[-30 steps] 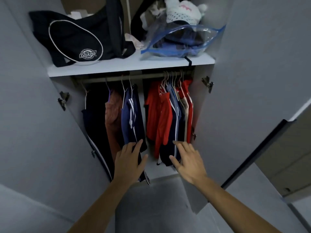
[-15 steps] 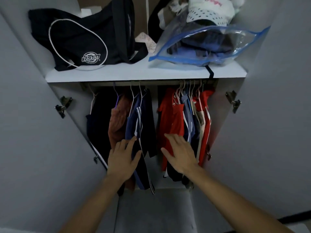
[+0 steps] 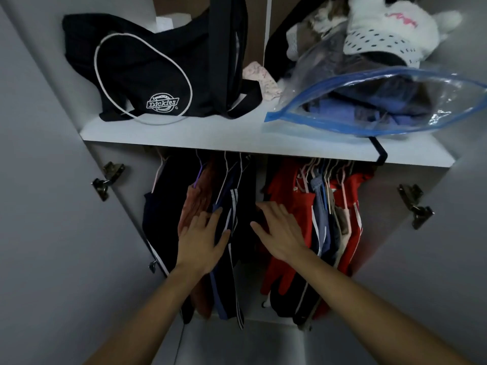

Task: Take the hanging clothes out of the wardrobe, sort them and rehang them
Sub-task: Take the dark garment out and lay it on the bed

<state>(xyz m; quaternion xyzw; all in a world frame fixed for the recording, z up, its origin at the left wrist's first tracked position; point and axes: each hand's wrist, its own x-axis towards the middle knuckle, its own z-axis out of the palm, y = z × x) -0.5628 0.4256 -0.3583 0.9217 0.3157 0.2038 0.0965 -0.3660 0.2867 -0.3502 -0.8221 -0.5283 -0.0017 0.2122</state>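
Under the white shelf [image 3: 237, 139] two bunches of clothes hang on hangers. The left bunch holds a black garment [image 3: 164, 206], a rust-coloured one [image 3: 193, 204] and navy pieces with white stripes [image 3: 226, 259]. The right bunch holds a red garment [image 3: 290, 204], blue and beige pieces [image 3: 325, 219] and another red one [image 3: 354, 225]. My left hand [image 3: 201, 242] reaches in with straight fingers against the navy and rust clothes. My right hand [image 3: 282, 229] is spread flat at the left edge of the red garment. Neither hand holds anything. The rail is hidden behind the shelf.
On the shelf lie a black Dickies bag [image 3: 147, 75], a clear blue-edged zip bag of clothes [image 3: 382, 104] and a white dotted hat [image 3: 390, 30]. Both wardrobe doors stand open, with hinges at the left [image 3: 108, 180] and right [image 3: 415, 205].
The view has moved closer to the wardrobe and tilted up. Both hands have reached further in, from below the clothes to against them.
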